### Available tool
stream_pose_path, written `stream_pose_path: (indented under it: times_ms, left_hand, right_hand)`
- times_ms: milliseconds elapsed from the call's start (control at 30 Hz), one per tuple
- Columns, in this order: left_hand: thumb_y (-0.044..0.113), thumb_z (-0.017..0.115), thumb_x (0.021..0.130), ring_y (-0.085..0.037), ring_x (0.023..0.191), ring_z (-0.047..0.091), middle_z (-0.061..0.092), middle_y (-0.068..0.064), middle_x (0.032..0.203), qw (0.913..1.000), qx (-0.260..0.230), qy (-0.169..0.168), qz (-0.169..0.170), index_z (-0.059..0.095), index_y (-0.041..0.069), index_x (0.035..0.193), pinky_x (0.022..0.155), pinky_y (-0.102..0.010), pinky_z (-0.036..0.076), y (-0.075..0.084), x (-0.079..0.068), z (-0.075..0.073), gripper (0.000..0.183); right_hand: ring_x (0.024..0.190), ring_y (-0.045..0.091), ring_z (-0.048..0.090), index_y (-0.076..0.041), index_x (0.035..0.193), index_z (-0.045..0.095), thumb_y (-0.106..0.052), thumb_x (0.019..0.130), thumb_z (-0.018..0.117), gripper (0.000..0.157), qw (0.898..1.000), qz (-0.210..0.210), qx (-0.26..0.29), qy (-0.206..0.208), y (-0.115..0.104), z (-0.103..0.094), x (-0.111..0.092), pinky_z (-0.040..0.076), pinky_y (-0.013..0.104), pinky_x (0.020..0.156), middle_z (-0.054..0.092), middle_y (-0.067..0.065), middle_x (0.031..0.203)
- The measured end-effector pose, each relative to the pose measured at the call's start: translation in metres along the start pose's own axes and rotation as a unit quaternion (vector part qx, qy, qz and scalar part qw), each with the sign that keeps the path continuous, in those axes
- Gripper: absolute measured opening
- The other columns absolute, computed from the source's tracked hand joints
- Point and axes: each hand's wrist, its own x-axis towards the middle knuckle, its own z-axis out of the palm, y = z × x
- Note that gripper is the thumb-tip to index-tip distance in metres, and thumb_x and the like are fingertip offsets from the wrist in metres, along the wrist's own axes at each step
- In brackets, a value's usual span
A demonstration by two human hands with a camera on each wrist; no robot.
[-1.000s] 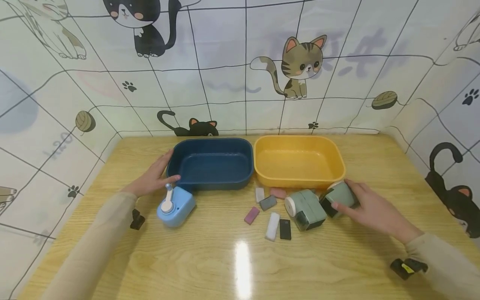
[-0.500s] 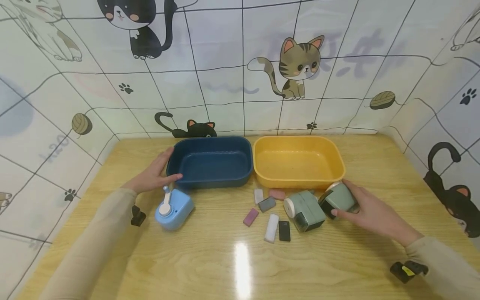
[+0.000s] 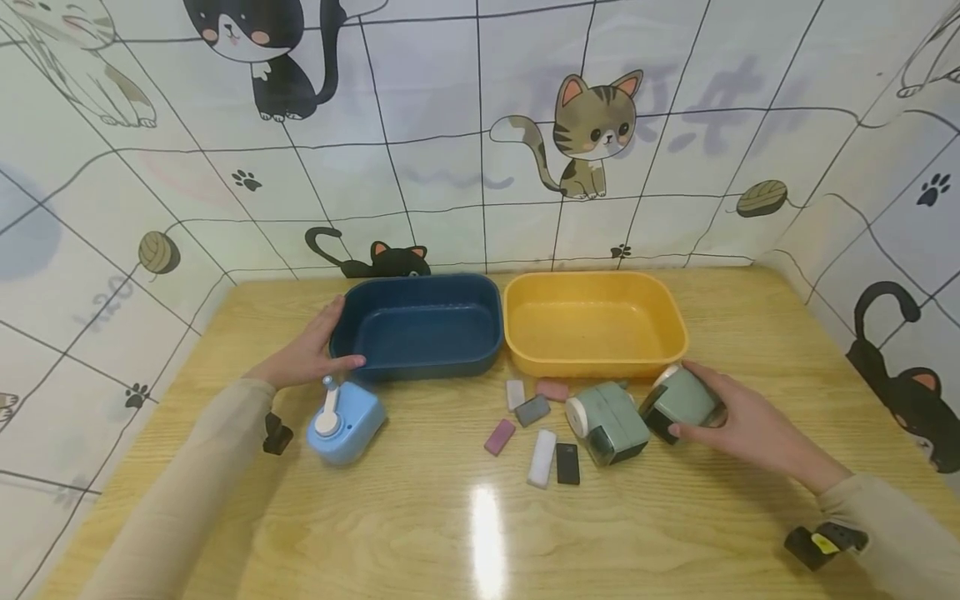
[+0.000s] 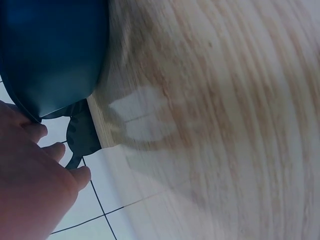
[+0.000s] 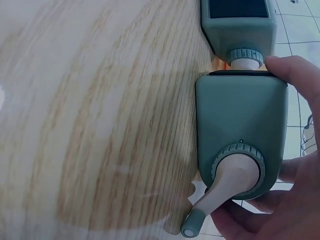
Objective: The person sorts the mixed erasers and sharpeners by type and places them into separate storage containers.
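My right hand (image 3: 757, 429) grips a green pencil sharpener (image 3: 686, 400) with thumb and fingers on opposite sides. In the right wrist view its cream crank handle (image 5: 235, 175) faces the camera. A second green sharpener (image 3: 615, 425) lies just to its left. My left hand (image 3: 303, 350) rests at the left end of the dark blue bin (image 3: 420, 369), the thumb over the front corner of its rim and the fingers along its outer side. Just in front of that hand a light blue sharpener (image 3: 345, 425) stands on the table, its white crank pointing up.
A yellow bin (image 3: 600, 367) stands beside the blue one, right behind the green sharpeners. Several small erasers lie mid-table, among them a purple one (image 3: 499, 437), a long white one (image 3: 542, 459) and a black one (image 3: 567, 463). Cat-patterned cloth (image 3: 442, 175) encloses the table.
The gripped green sharpener has shifted slightly right, away from the other green one. My left hand stays at the blue bin. The head view has drifted a little.
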Motion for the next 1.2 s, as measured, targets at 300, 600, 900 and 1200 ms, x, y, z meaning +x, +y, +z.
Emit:
stream_pose_path:
  times_ms: [300, 600, 900, 1200]
  left_hand:
    - [0.043, 0.07, 0.087, -0.037, 0.144, -0.004, -0.01, -0.02, 0.158, 0.9998, -0.017, -0.003, -0.012, -0.01, 0.002, 0.153, 0.111, -0.057, 0.007, -0.001, 0.001, 0.002, 0.111]
    - [0.042, 0.07, 0.087, -0.037, 0.144, -0.002, -0.008, -0.019, 0.159, 0.9996, -0.027, 0.003, -0.012, -0.01, 0.003, 0.153, 0.112, -0.056, 0.008, -0.001, 0.0, 0.001, 0.111]
    - [0.041, 0.071, 0.086, -0.038, 0.144, 0.0, -0.005, -0.022, 0.158, 0.9996, -0.026, 0.005, -0.007, -0.008, 0.002, 0.153, 0.112, -0.055, 0.009, -0.002, 0.0, 0.003, 0.111]
    - [0.041, 0.072, 0.086, -0.037, 0.144, 0.001, -0.004, -0.021, 0.158, 0.9994, -0.03, 0.014, 0.002, -0.007, 0.002, 0.153, 0.112, -0.055, 0.01, -0.005, 0.001, 0.004, 0.111]
  right_hand:
    - [0.098, 0.036, 0.054, 0.002, 0.149, 0.028, -0.034, 0.079, 0.081, 0.095, 1.0, 0.005, 0.028, -0.009, 0.007, -0.001, -0.002, 0.047, 0.04, 0.07, 0.044, 0.033, 0.132]
    - [0.093, 0.035, 0.055, -0.001, 0.149, 0.031, -0.029, 0.076, 0.083, 0.094, 0.999, 0.007, 0.039, -0.005, 0.009, -0.005, -0.007, 0.046, 0.035, 0.065, 0.045, 0.033, 0.13]
    - [0.098, 0.048, 0.055, -0.001, 0.15, 0.03, -0.029, 0.077, 0.083, 0.094, 0.999, 0.011, 0.038, -0.001, 0.015, -0.017, -0.008, 0.047, 0.038, 0.066, 0.047, 0.034, 0.128]
    - [0.1, 0.052, 0.05, -0.003, 0.151, 0.026, -0.023, 0.079, 0.081, 0.093, 0.999, 0.015, 0.05, 0.011, 0.02, -0.038, -0.008, 0.046, 0.029, 0.063, 0.039, 0.036, 0.133]
